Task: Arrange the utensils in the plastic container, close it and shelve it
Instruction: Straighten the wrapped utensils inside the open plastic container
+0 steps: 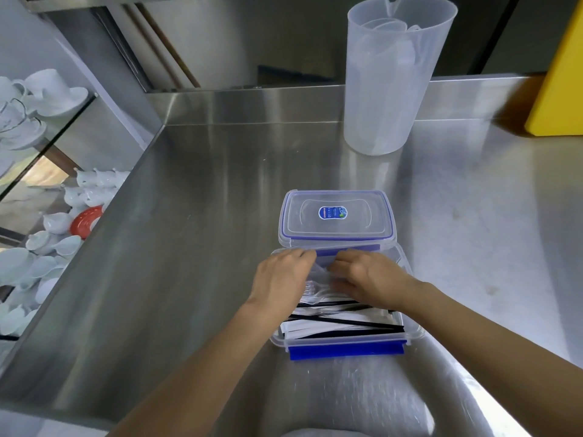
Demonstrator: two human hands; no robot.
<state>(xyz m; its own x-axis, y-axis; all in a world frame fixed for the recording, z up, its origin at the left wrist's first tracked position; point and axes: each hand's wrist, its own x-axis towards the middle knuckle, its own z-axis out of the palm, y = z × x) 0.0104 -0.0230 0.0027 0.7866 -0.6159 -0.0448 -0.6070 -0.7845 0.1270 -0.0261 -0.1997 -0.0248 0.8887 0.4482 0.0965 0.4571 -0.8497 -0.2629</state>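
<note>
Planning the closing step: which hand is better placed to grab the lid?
Right, narrowly. The left hand and right hand are both at the far end of the container, just short of the lid lying beyond it. The right hand reaches nearer the lid's middle; the left sits by its left corner.

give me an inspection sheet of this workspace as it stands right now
surface: shiny stainless steel counter.
job's things: open plastic container holds clear forks and black and white wrapped sticks; its lid lies flat just behind it.
clutter: translucent jug with plastic pieces inside; yellow object at far right.
grippers: left hand and right hand reach into the container's far end, fingers curled over the clear utensils; grip hidden.
cables: nothing seen.
surroundings: shelves at left with white crockery and a red dish.
</note>
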